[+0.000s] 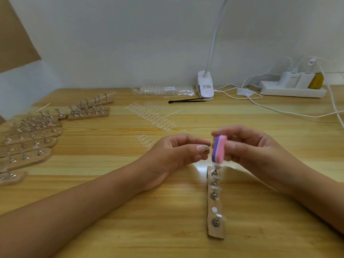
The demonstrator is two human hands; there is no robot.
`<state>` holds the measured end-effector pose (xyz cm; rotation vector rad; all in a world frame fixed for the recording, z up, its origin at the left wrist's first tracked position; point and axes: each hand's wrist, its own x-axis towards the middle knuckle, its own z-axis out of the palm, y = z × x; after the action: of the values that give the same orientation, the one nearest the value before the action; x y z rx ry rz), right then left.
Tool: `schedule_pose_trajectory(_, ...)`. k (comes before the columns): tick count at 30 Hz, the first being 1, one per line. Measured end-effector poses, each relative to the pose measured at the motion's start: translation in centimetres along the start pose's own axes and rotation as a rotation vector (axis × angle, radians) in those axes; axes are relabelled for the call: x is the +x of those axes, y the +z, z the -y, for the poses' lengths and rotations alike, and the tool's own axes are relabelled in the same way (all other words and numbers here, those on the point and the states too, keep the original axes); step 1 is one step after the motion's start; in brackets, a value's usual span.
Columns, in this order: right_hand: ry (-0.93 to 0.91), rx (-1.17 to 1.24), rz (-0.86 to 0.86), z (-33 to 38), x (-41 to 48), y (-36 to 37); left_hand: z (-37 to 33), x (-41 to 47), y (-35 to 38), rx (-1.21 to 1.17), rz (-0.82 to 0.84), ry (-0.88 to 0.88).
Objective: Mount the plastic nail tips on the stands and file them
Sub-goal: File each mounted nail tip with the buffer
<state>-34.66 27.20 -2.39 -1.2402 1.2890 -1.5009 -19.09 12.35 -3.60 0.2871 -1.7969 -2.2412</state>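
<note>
The right hand (247, 146) is gripping the pink-and-purple file block (219, 148) in its fingers just above the far end of the wooden stand strip (216, 232) that is carrying clear nail tips (216, 176) on the tabletop (111, 229), while the left hand (176, 151) is curling its fingers beside the block, holding something or nothing I cannot tell, with loose tips (152, 116) and spare stands (31, 135) lying beyond.

The pink-and-purple buffer block (219, 148) is blurred, and the lamp neck (216, 34) runs off the top edge.
</note>
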Motion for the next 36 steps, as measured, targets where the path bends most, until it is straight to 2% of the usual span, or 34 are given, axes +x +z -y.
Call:
schedule_pose_trajectory(2,0.027,-0.050,0.041,-0.03,-0.01,0.31,0.05,-0.02,-0.07,-0.018,0.005,0.002)
schedule_pose_trajectory(6,0.006,-0.056,-0.066,-0.01,0.05,0.13,-0.02,-0.07,-0.10,0.020,0.010,0.001)
schedule_pose_trajectory(9,-0.002,-0.042,0.027,0.00,-0.22,0.12,0.00,-0.11,-0.05,0.030,0.011,0.001)
schedule_pose_trajectory(13,-0.012,-0.063,-0.010,-0.15,-0.10,-0.03,-0.05,-0.22,-0.07,0.050,0.035,0.001)
schedule_pose_trajectory(36,-0.031,0.096,-0.047,0.57,-0.39,0.73,-0.06,-0.03,0.10,0.087,0.048,-0.006)
